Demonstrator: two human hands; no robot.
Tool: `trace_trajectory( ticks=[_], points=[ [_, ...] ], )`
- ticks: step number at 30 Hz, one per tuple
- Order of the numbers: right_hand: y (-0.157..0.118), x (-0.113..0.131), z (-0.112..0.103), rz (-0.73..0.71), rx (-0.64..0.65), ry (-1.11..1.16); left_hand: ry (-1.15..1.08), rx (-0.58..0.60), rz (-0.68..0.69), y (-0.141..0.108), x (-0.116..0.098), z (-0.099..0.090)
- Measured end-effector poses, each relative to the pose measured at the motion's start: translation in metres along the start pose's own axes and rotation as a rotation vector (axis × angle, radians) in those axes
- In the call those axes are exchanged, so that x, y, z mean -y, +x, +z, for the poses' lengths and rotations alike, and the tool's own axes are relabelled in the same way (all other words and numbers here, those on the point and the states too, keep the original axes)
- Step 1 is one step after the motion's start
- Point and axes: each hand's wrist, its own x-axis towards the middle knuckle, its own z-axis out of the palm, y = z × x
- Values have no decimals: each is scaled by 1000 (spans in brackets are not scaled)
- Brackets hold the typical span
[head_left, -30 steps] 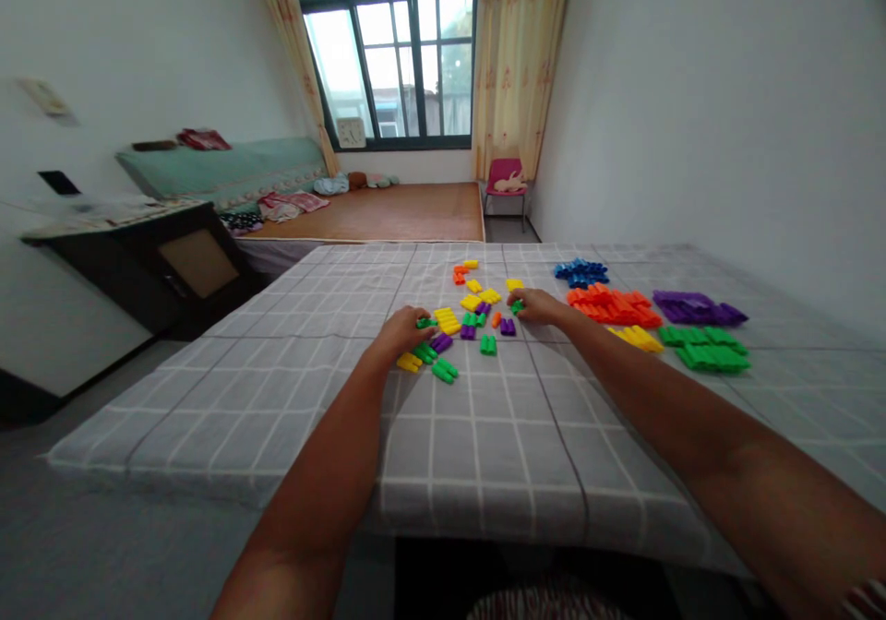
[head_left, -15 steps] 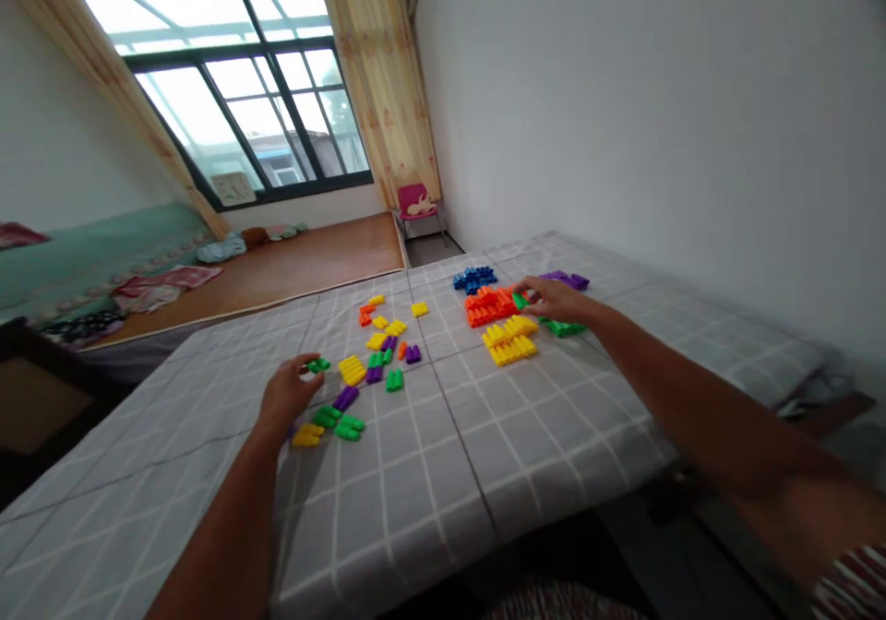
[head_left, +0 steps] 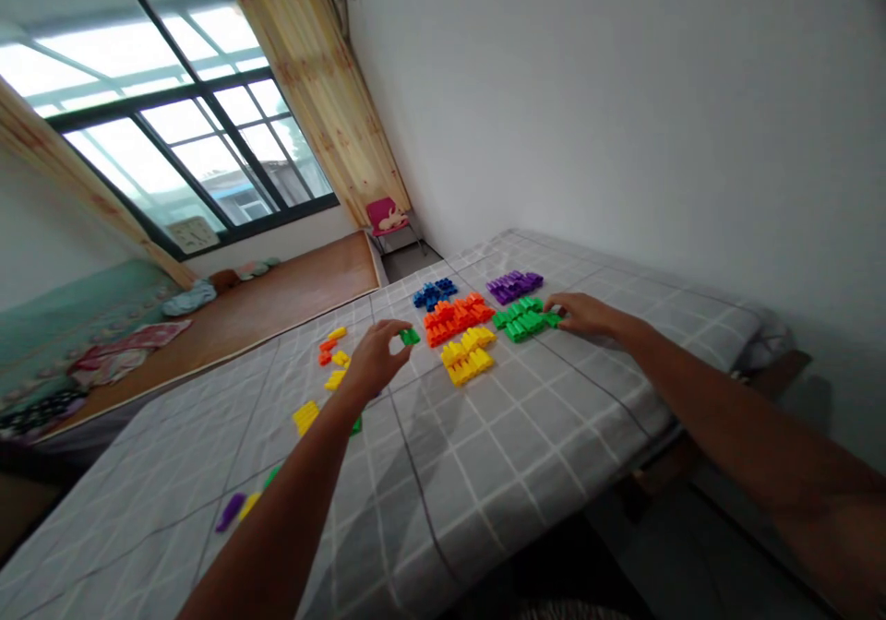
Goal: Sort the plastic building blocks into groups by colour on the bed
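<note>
Pinching a small green piece [head_left: 410, 336] between the thumb and fingertips of the left hand [head_left: 377, 362], and holding it up over the grey checked surface [head_left: 512, 426]. Reaching with the right hand [head_left: 585, 314] to a second green piece [head_left: 552, 320] and touching it at the right end of the green pile [head_left: 524, 321]; not showing clearly whether clenching it or only resting fingers against it.

Seeing the green pile lying just left of the right grip, and the purple pile [head_left: 514, 286] lying beyond it, farther off and to the left. Finding the orange pile [head_left: 457, 318] sitting near the left grip, on its right, with the blue pile [head_left: 435, 293] standing just behind. Spotting the yellow pile [head_left: 467, 355] lying to the right of the left grip and a little nearer the body, between the 2 hands.

Looking left of the left grip and noticing loose orange pieces [head_left: 325, 352] and a flat yellow block [head_left: 305, 416] lying apart from the 5 piles. Catching 1 loose purple piece [head_left: 231, 512] lying farther left, past the left forearm, with other pieces hiding partly behind that arm. Facing a window [head_left: 200, 149] and a pink chair [head_left: 386, 217] standing well beyond both grips.
</note>
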Motion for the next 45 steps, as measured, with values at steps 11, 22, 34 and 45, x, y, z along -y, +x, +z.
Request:
trace_trajectory(
  ticks=[11, 22, 34, 45],
  points=[
    [-9, -10, 10, -19, -237, 153, -168, 114, 239, 67, -110, 94],
    [-12, -21, 5, -23, -325, 25, -143, 158, 233, 93, -136, 134],
    [-23, -29, 0, 148, -420, -34, -99, 90, 208, -24, -65, 62],
    [29, 149, 41, -276, -209, 40, 92, 180, -472, -121, 123, -15]
  ],
)
